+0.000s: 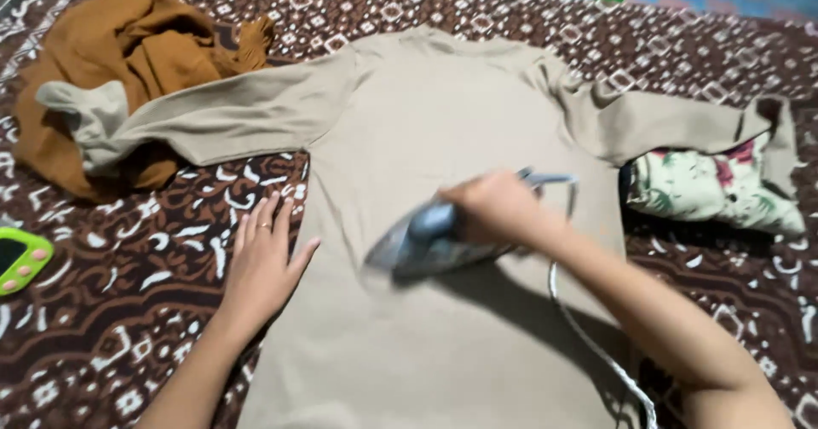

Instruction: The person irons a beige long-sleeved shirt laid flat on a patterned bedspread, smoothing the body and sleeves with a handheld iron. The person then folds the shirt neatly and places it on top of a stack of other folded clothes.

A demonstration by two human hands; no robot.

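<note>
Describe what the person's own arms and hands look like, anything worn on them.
Both forearms are bare, with no sleeves, watch or bracelet in view. The left hand wears a thin ring on one finger. The right hand is blurred, so any ring there cannot be made out.

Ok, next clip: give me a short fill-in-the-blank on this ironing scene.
1. The right hand grips an ____ on the beige shirt.
2. The left hand lies flat at the shirt's ____ edge.
3. The shirt's left sleeve lies over a ____ cloth.

Missing: iron; left; brown
</note>
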